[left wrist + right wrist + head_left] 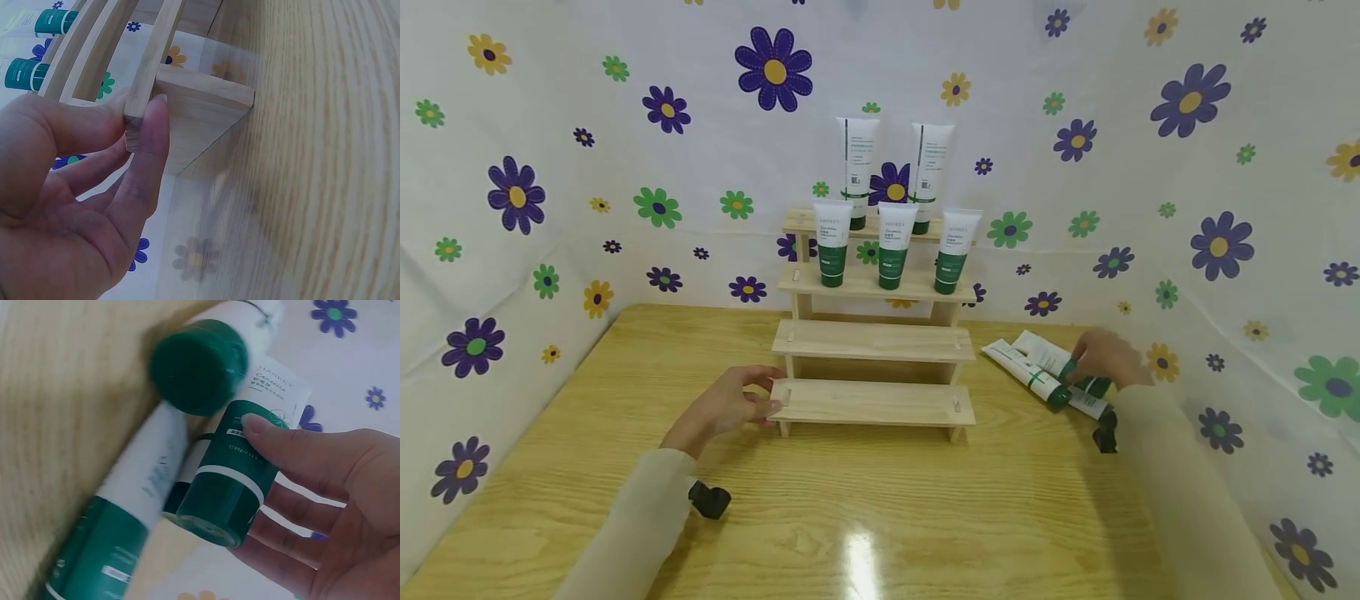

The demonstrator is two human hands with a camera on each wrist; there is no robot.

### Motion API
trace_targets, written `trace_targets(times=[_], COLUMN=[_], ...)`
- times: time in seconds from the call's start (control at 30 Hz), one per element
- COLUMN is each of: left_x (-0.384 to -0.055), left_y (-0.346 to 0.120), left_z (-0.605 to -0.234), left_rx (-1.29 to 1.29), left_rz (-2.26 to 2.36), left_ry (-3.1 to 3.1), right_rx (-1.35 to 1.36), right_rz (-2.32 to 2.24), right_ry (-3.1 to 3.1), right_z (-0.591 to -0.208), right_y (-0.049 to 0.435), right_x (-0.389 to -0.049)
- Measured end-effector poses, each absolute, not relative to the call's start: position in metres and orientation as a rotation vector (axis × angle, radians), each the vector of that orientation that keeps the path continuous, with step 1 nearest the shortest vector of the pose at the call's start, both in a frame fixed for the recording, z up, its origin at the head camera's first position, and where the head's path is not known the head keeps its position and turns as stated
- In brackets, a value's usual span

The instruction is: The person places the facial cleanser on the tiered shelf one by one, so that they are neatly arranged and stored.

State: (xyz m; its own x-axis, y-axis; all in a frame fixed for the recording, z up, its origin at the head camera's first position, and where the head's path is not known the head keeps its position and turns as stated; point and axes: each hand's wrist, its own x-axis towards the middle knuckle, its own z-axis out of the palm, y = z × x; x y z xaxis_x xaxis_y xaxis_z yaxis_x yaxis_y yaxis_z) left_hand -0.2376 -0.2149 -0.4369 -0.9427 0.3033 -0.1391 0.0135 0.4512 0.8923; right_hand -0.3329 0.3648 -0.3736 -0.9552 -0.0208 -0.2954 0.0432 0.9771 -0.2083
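Observation:
My left hand (730, 404) pinches the left end of the lowest step of a wooden tiered display stand (872, 402). In the left wrist view, thumb and fingers lie on either face of that board (139, 119). At the right, my right hand (1105, 354) holds a small green-and-white squeeze tube (228, 469), thumb on its front and fingers behind. Around it lie other squeeze tubes: a white one with a green cap (1026, 372), and one with a white end and green lower part (109, 544). Part of the pile is hidden behind my hand.
Two tall white tubes (859, 162) stand on the stand's top tier. Three shorter green-and-white tubes (892, 246) stand one tier below. Flower-patterned cloth (700, 167) surrounds the wooden table (820, 508) at back and sides, close to my right hand.

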Motion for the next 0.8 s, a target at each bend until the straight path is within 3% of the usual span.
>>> trace_targets(times=[0.8], left_x=[-0.237], left_y=[-0.215], left_z=[-0.437], left_rx=[0.305], left_rz=[1.49], left_ry=[2.434], right_rx=[-0.075], right_rz=[-0.704], right_ry=[2.678], right_z=[-0.303], right_y=[0.339], right_x=[-0.316])
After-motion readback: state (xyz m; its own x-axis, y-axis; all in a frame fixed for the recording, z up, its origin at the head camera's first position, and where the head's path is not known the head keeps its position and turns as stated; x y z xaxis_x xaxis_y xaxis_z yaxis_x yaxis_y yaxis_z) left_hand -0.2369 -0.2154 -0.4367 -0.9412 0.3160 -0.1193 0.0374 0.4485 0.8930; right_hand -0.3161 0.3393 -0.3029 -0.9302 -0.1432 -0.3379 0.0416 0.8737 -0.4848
